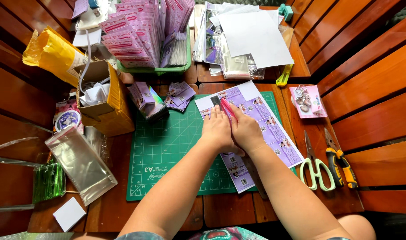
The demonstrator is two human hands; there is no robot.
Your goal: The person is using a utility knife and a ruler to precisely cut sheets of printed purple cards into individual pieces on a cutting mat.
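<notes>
Left hand [217, 129]: flat, fingers together, pressing the printed purple card sheet [274, 131] so it cannot slip.
Right hand [246, 130]: closed around a red craft knife [227, 109], blade on the sheet.
Sheet: on the green cutting mat [167, 146], protecting the slatted table.
Scissors [316, 166]: lying idle at right.

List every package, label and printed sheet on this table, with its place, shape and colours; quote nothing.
Printed sheet: on the green cutting mat, under the left hand and right hand; purple photo labels.
Yellow mailer bag: far left, crumpled.
Cardboard box: left of the mat, open, brown.
Pink card packs: in a green tray at the top.
Clear sleeves: lower left, shiny.
Pink keyring card: right.
</notes>
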